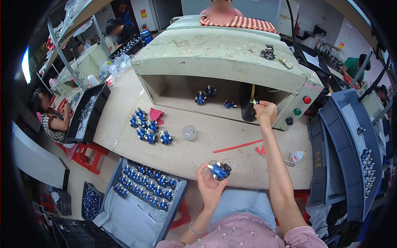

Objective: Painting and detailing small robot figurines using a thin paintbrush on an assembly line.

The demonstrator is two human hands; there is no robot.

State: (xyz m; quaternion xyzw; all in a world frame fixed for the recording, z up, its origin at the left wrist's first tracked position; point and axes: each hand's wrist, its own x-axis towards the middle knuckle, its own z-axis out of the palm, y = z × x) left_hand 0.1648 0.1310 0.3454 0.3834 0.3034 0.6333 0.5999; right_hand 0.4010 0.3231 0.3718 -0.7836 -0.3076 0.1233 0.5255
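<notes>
My left hand (210, 186) holds a small blue and white toy vehicle (218, 170) with black wheels, just off the table's front edge. My right hand (265, 112) reaches into the right side of the open booth (231, 53). Its fingers are pinched at the lower end of a thin yellow strip (253, 91), beside a dark upright container (247, 110). What exactly is between those fingers is too small to make out. Deeper in the booth stand two blue toy vehicles (200, 98), with a smaller blue piece (229, 104) nearby.
Several toy vehicles (151, 137) cluster left on the table (198, 144), by a pink cloth (156, 115) and clear cup (190, 132). A red strip (237, 146) and small white bottle (297, 156) lie right. Below left, a grey tray (128, 219) holds rows of vehicles. Crates (345, 136) stand right.
</notes>
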